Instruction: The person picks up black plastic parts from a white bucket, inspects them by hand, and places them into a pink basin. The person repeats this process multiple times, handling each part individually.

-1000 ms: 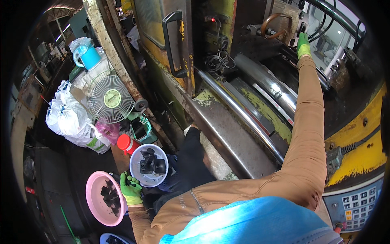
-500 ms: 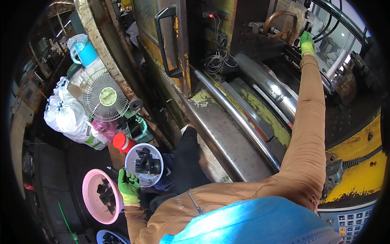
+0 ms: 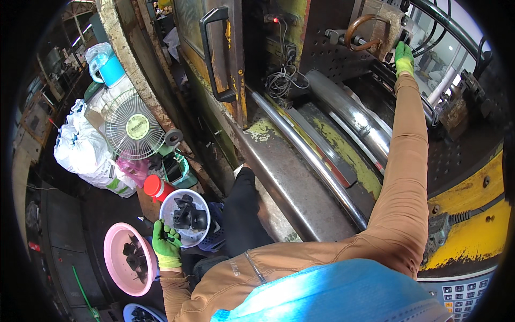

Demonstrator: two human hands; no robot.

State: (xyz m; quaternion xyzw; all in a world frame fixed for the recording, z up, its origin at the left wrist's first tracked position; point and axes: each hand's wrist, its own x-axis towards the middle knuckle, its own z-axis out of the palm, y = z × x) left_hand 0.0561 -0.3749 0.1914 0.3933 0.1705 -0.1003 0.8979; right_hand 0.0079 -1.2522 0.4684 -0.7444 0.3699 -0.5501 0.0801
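Note:
My right arm stretches far across the machine. The green-gloved right hand (image 3: 403, 60) is at the side of a metal block (image 3: 384, 22), its fingers pressed together beside a dark slot; what they grip, if anything, is hidden. A looped brown hose (image 3: 351, 33) is fixed to that block. Low on my left, the green-gloved left hand (image 3: 167, 248) has curled fingers with something small and dark among them, too unclear to name. It hovers beside a white basin (image 3: 166, 206) with black moulded parts (image 3: 189, 214) in it. A pink basin (image 3: 113, 268) holding more black parts (image 3: 135, 257) is also close.
Polished steel rods (image 3: 316, 163) and a thick cylinder (image 3: 343, 102) cross the machine bed. A door with a black handle (image 3: 210, 59) stands ahead. At left are a fan (image 3: 134, 126), white bags (image 3: 80, 155), a red-lidded container (image 3: 156, 188) and a blue basin (image 3: 129, 310).
The view has shifted slightly, so the surroundings sit a little further left. Both hands keep nearly the same places and poses.

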